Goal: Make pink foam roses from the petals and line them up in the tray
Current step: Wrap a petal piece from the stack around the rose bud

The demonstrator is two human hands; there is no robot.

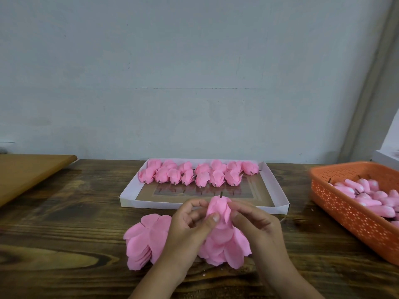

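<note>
A partly formed rose point(218, 209) is held at lower centre of the frame, stem end up, above the tabletop point(64, 212). The left hand point(190, 229) is curled on it, thumb pressed against the wrapped petals; the right hand point(254, 223) is curled on its other side, fingertips pinching the outer layer. Both grips are closed on the rose. Unwrapped petals point(222, 247) hang below the hands; a loose petal stack point(144, 240) lies at lower left of centre. Finished roses point(198, 173) are lined up in two rows at the far end of the white tray point(278, 190), just beyond the hands. An orange basket point(345, 214) of pink buds is noted at right. Risk is judged as follows: thin foam may be creased or torn by excess thumb pressure, and the wrap may spring open if either pinch is relaxed.
</note>
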